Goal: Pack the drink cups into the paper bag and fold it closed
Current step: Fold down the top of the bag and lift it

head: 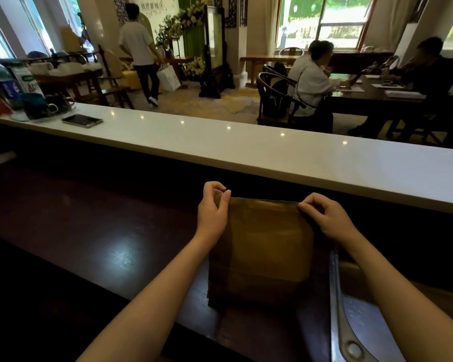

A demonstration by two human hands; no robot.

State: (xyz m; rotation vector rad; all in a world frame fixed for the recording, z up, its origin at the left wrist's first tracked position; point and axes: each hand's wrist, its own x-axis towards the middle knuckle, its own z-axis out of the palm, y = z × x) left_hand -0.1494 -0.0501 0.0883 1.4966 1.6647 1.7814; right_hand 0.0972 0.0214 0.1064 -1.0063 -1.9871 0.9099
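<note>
A brown paper bag (262, 246) stands upright on the dark wooden counter (102, 231), its top edge flattened into a straight line. My left hand (211, 210) pinches the bag's top left corner between thumb and fingers. My right hand (324, 215) pinches the top right corner in the same way. Both forearms reach in from the bottom of the view. No drink cups are visible; the bag's inside is hidden.
A raised white bar top (246, 147) runs across behind the bag. On its left end lie a phone (82, 120), dark cups (41, 105) and bottles (3, 79). A metal sink edge (351, 322) sits at lower right. People sit at tables beyond.
</note>
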